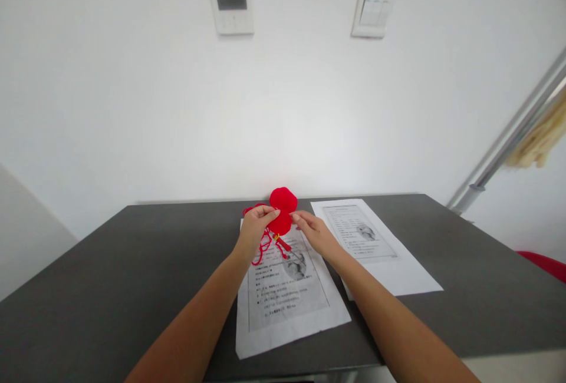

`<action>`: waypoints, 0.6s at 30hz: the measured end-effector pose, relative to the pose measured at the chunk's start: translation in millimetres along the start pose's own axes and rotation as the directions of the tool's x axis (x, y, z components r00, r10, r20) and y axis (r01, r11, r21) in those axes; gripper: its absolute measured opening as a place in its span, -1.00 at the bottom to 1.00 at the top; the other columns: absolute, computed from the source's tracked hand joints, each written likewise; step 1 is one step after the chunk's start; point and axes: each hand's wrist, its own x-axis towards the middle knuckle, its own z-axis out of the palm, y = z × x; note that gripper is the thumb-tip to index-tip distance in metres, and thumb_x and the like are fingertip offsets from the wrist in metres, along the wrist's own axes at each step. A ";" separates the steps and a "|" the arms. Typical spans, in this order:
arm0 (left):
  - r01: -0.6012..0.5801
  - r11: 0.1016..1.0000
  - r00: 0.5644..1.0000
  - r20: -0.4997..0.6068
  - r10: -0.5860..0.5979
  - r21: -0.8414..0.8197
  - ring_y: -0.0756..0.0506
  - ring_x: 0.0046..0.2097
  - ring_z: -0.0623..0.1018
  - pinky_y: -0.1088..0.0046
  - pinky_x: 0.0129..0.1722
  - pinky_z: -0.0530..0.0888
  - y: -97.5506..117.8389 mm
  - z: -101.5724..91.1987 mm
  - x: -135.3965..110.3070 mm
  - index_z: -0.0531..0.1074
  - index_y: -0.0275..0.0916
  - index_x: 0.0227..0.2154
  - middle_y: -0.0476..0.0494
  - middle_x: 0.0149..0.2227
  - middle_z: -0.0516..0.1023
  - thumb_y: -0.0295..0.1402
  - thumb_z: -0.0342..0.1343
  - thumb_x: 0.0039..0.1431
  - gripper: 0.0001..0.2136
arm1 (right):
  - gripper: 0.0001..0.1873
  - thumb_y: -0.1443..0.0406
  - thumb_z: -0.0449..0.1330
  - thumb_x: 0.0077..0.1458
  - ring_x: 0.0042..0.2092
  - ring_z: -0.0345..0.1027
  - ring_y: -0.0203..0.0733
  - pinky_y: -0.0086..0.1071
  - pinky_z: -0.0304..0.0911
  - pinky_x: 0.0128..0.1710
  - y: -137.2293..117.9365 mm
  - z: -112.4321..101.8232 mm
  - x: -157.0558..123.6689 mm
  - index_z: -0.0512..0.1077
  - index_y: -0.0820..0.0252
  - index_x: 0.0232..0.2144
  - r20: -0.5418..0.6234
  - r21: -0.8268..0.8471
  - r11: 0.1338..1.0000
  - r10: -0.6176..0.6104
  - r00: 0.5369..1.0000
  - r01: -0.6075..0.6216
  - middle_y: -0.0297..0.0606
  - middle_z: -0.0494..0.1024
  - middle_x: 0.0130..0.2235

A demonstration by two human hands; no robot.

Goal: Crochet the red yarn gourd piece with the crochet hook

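A red gourd-shaped fabric pouch (283, 199) is held up over a printed sheet (292, 306). My left hand (257, 227) pinches it at the left of its narrow waist, thumb on top. From the other side my right hand (312, 231) has its thumb and forefinger pressed together at the pouch's right edge; what lies between those fingertips is too small to make out. A red tassel (283, 244) with a yellow band hangs below the pouch. Loose red cord (257, 260) trails in loops beside and under my left hand.
A second printed sheet (375, 241) lies to the right on the dark table (110, 289). The white wall behind carries a control panel (233, 7) and a light switch (374, 12). A grey pole (499, 162) leans at the right, and something red (543, 264) shows beyond the table edge.
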 end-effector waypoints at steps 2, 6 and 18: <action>-0.013 1.000 1.000 0.025 0.013 0.003 0.00 -0.48 0.47 0.46 -0.39 0.40 -0.3 2.7 -1.7 0.46 -0.28 -0.55 -0.04 -0.53 0.54 -0.28 0.35 -0.27 -0.77 | -0.68 0.08 0.04 0.16 -0.32 0.39 -0.20 -0.30 0.37 -0.31 -7.6 6.2 -1.0 0.45 0.16 -0.38 0.060 0.223 0.965 0.128 0.990 -0.138 -0.31 0.48 -0.39; -0.054 0.997 0.997 0.055 0.051 0.053 0.00 -0.45 0.48 0.45 -0.34 0.41 5.2 4.3 -2.7 0.49 -0.30 -0.54 -0.05 -0.51 0.54 -0.29 0.34 -0.24 -0.78 | -0.68 0.04 0.21 -0.03 -0.45 0.31 -0.29 -0.40 0.35 -0.45 -13.7 11.5 -2.7 0.40 0.18 -0.52 0.031 0.425 0.875 0.240 0.970 -0.230 -0.39 0.41 -0.50; -0.344 0.827 0.859 -0.207 0.469 0.444 0.00 -0.45 0.41 0.51 -0.46 0.33 29.9 -13.5 -1.7 0.51 -0.22 -0.37 -0.04 -0.42 0.48 -0.29 0.22 -0.08 -0.82 | -0.70 0.06 0.17 0.01 -0.54 0.30 -0.30 -0.44 0.27 -0.55 -22.1 1.3 -0.9 0.36 0.17 -0.49 -0.115 0.516 0.835 0.287 0.951 -0.190 -0.39 0.46 -0.57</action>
